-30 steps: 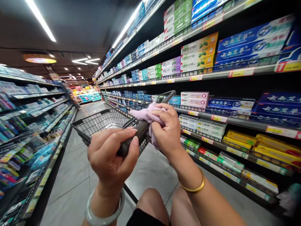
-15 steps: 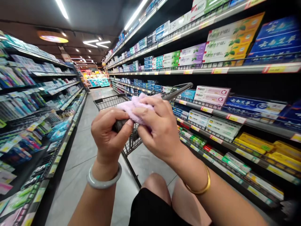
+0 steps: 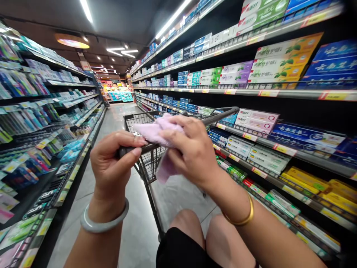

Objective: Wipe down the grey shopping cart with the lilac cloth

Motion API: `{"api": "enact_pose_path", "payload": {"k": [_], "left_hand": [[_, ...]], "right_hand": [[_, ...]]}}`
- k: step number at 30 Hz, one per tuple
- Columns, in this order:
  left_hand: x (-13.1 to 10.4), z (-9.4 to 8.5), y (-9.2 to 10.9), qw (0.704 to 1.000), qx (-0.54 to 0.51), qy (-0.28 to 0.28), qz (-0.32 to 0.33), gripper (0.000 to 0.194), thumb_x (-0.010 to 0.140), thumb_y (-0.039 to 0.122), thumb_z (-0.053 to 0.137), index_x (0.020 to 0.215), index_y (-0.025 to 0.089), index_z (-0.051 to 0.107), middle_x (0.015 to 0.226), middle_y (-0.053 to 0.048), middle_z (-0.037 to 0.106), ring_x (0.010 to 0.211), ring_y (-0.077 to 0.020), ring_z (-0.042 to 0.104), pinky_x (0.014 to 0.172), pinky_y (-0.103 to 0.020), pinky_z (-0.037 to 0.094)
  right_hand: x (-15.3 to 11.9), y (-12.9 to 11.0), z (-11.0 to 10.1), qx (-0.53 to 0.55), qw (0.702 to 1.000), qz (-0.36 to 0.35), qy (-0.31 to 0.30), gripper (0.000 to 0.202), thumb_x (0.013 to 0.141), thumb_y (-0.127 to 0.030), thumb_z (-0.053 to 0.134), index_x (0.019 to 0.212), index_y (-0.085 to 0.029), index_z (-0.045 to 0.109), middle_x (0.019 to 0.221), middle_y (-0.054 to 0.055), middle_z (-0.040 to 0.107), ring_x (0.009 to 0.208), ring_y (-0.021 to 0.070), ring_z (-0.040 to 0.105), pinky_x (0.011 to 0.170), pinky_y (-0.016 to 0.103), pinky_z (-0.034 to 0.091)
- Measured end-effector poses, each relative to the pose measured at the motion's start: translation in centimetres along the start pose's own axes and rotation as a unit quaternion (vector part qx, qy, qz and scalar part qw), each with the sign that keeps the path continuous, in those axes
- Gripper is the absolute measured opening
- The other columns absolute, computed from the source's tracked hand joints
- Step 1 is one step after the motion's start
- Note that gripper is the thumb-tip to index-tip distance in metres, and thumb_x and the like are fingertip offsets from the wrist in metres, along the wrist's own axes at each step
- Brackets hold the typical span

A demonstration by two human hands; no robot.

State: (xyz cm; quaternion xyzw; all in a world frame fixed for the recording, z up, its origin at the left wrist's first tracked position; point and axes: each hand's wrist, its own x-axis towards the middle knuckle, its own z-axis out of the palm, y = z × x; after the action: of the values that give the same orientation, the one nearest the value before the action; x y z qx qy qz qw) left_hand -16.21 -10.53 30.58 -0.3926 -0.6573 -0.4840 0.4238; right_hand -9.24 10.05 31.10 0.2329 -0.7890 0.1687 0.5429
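A dark shopping cart handle (image 3: pixel 219 116) runs slantwise in front of me. My left hand (image 3: pixel 111 160), with a pale bangle at the wrist, is closed around the handle's left end, thumb and fingers wrapped on it. Farther right, my right hand (image 3: pixel 193 149) grips a pale pink cloth (image 3: pixel 150 131) and presses it around the bar. One flap of the cloth spreads over the top toward my left hand, while another hangs below the handle. The palm side of my right hand is hidden. Behind both hands is the cart's wire basket (image 3: pixel 146 158).
Shelves of boxed goods (image 3: pixel 275 61) line the right side close by. Hanging packets (image 3: pixel 22 82) fill the shelves on the left. A grey tiled floor (image 3: pixel 114 119) stretches down the aisle. My knees (image 3: pixel 186 221) are below the cart handle.
My left hand has slid left, away from the cloth, baring a stretch of handle between them. A flap of cloth now hangs under the bar. The whole view has shifted slightly.
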Motion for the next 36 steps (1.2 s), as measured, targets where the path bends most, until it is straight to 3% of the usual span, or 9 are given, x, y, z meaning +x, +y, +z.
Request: {"api": "enact_pose_path", "payload": {"k": [5, 7, 13, 20, 23, 26, 29, 33, 36], "left_hand": [[-0.1, -2.2, 0.5, 0.990, -0.136, 0.002, -0.048, 0.012, 0.077, 0.024, 0.062, 0.082, 0.028, 0.072, 0.079, 0.003, 0.068, 0.085, -0.0182, 0.067, 0.085, -0.048, 0.055], [-0.3, -2.9, 0.5, 0.989, -0.134, 0.006, -0.058, 0.013, 0.075, 0.023, 0.060, 0.081, 0.028, 0.071, 0.079, 0.002, 0.068, 0.086, -0.0186, 0.067, 0.087, -0.049, 0.054], [-0.3, -4.4, -0.1, 0.993, -0.109, 0.025, -0.049, 0.006, 0.074, 0.024, 0.067, 0.077, 0.028, 0.071, 0.077, 0.002, 0.069, 0.081, -0.0183, 0.063, 0.076, -0.044, 0.055], [-0.2, -5.1, 0.0, 0.990, -0.120, -0.020, -0.072, 0.010, 0.087, 0.023, 0.068, 0.077, 0.026, 0.068, 0.078, 0.005, 0.068, 0.085, -0.0147, 0.067, 0.084, -0.041, 0.057], [-0.3, -4.9, -0.1, 0.992, -0.106, -0.005, -0.071, 0.014, 0.087, 0.029, 0.071, 0.075, 0.025, 0.066, 0.076, 0.005, 0.067, 0.083, -0.0152, 0.066, 0.080, -0.041, 0.056], [-0.2, -5.3, -0.5, 0.994, -0.087, 0.001, -0.067, 0.021, 0.085, 0.033, 0.076, 0.072, 0.023, 0.063, 0.074, 0.005, 0.066, 0.076, -0.0140, 0.062, 0.072, -0.037, 0.054], [0.1, -6.3, -0.4, 0.996, -0.026, -0.043, -0.070, 0.019, 0.086, 0.035, 0.076, 0.075, 0.024, 0.066, 0.076, 0.005, 0.067, 0.075, -0.0142, 0.061, 0.068, -0.035, 0.052], [0.7, -6.5, 1.8, 0.983, 0.167, -0.069, 0.015, 0.009, 0.087, 0.037, 0.073, 0.089, 0.028, 0.072, 0.088, 0.003, 0.073, 0.081, -0.0190, 0.066, 0.075, -0.040, 0.050], [1.4, -5.2, 4.1, 0.942, 0.306, -0.096, 0.099, 0.018, 0.092, 0.040, 0.064, 0.103, 0.029, 0.074, 0.092, -0.001, 0.076, 0.082, -0.0218, 0.067, 0.072, -0.039, 0.045]], "right_hand": [[-0.3, 4.2, -1.0, -0.027, 0.988, 0.126, 0.083, 0.034, 0.082, -0.011, 0.059, 0.109, -0.026, 0.074, 0.125, 0.008, 0.065, 0.120, 0.0291, 0.060, 0.108, 0.053, 0.049], [-0.3, 3.0, -0.6, -0.027, 0.988, 0.122, 0.091, 0.033, 0.082, -0.012, 0.059, 0.110, -0.024, 0.074, 0.126, 0.011, 0.064, 0.119, 0.0296, 0.061, 0.105, 0.053, 0.051], [0.5, -4.5, 1.9, 0.011, 1.000, -0.026, -0.002, 0.031, 0.090, -0.016, 0.061, 0.117, -0.027, 0.069, 0.137, 0.010, 0.062, 0.126, 0.0282, 0.057, 0.110, 0.052, 0.048], [-1.1, 1.0, 1.2, 0.011, 0.984, 0.106, 0.144, 0.033, 0.085, -0.010, 0.059, 0.111, -0.028, 0.071, 0.125, 0.009, 0.062, 0.121, 0.0287, 0.059, 0.108, 0.055, 0.049], [-1.5, -0.8, 2.5, 0.027, 0.980, 0.101, 0.170, 0.034, 0.085, -0.010, 0.059, 0.111, -0.028, 0.070, 0.125, 0.009, 0.060, 0.122, 0.0286, 0.059, 0.109, 0.055, 0.049], [-1.4, -4.1, 3.9, 0.045, 0.992, 0.019, 0.115, 0.035, 0.087, -0.009, 0.061, 0.114, -0.030, 0.067, 0.126, 0.007, 0.060, 0.124, 0.0269, 0.058, 0.109, 0.052, 0.049], [-1.5, -4.1, 3.8, 0.053, 0.994, -0.031, 0.089, 0.036, 0.088, -0.009, 0.062, 0.115, -0.031, 0.067, 0.127, 0.006, 0.061, 0.125, 0.0252, 0.057, 0.109, 0.049, 0.050], [-2.8, 0.0, 2.5, 0.033, 0.985, 0.055, 0.160, 0.035, 0.086, -0.009, 0.061, 0.113, -0.031, 0.070, 0.124, 0.006, 0.060, 0.121, 0.0271, 0.058, 0.108, 0.054, 0.048], [-3.5, 0.5, 2.9, 0.025, 0.973, 0.094, 0.211, 0.032, 0.087, -0.012, 0.061, 0.111, -0.030, 0.070, 0.120, 0.008, 0.058, 0.118, 0.0281, 0.060, 0.106, 0.055, 0.050]]}}
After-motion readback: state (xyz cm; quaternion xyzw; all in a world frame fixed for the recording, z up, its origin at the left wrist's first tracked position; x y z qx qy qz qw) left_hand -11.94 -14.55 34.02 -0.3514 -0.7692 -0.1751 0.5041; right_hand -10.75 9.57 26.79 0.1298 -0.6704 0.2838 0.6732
